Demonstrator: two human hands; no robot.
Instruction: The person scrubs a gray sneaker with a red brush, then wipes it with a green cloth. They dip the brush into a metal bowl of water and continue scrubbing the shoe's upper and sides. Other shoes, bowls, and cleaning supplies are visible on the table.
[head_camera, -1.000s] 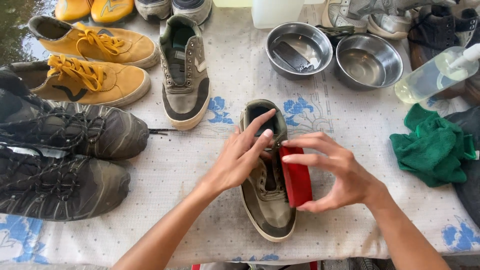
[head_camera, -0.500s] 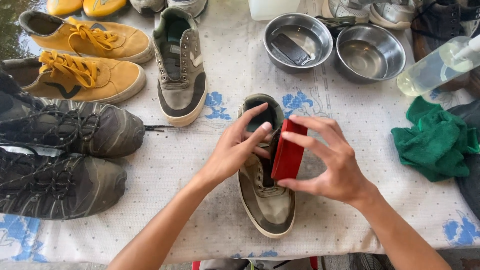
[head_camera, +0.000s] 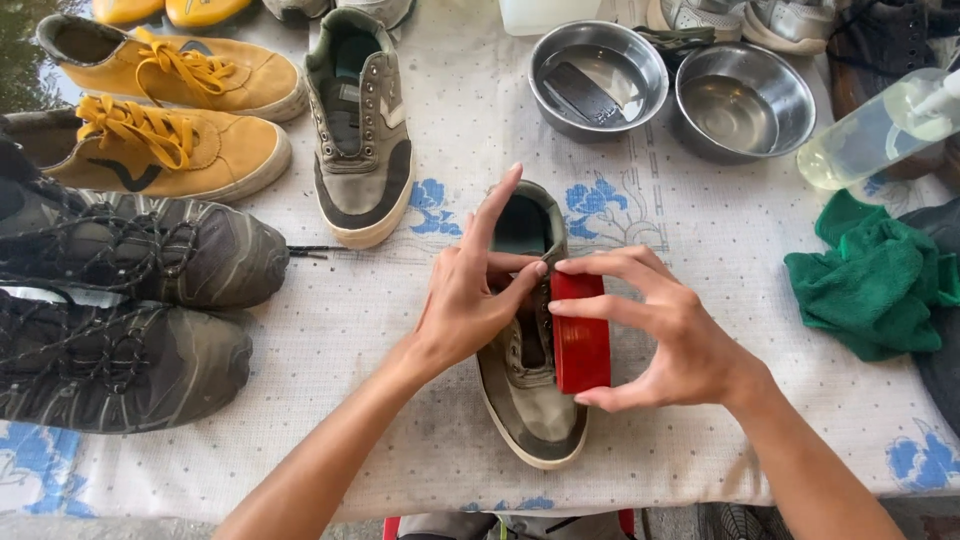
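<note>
The grey-green sneaker (head_camera: 530, 400) lies near the table's front edge, toe toward the person, with a red brush (head_camera: 582, 335) laid along its right side. The right hand (head_camera: 665, 335) has its fingers wrapped round the brush; the left hand (head_camera: 475, 300) steadies the shoe's opening, fingers closed on the collar, forefinger raised. Scrubbing looks under way — the shoe is still grubby. Its mate (head_camera: 360, 130) waits further back, beside yellow shoes (head_camera: 190, 110) and two steel bowls (head_camera: 745, 100) — seemingly untouched.
</note>
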